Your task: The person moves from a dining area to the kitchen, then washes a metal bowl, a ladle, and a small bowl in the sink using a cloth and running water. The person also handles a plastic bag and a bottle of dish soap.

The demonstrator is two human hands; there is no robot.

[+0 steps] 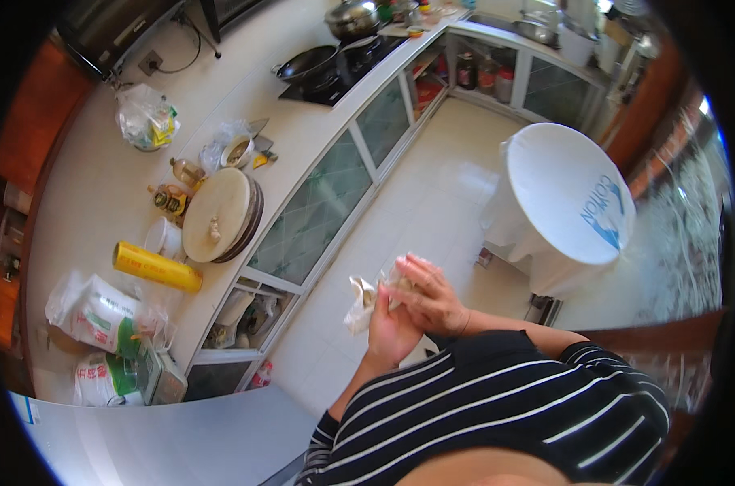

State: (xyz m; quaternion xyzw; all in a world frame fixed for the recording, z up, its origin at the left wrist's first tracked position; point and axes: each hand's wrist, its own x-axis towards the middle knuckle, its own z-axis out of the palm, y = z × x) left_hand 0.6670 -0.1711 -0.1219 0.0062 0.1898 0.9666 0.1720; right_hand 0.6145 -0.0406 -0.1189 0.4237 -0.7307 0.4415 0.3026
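Note:
Before my body, above the tiled floor, both hands meet around a crumpled white bag or cloth (pixel 362 304). My left hand (pixel 393 331) is below, palm up, with its thumb raised against the bundle. Over it lies my right hand (pixel 431 294), its fingers stretched across and slightly blurred. A bit of clear, shiny film shows between the fingers; what is inside it cannot be made out. To the left, on the counter, a small pale lump like ginger root (pixel 215 228) lies on a stack of round chopping boards (pixel 222 206).
A yellow roll of cling film (pixel 157 266), bottles (pixel 188 172), a small bowl (pixel 237 152) and flour bags (pixel 106 316) stand on the counter (pixel 307 140). Farther along are a wok (pixel 307 65) and a steel pot (pixel 352 21). A round table under white cloth (pixel 562 188) stands right.

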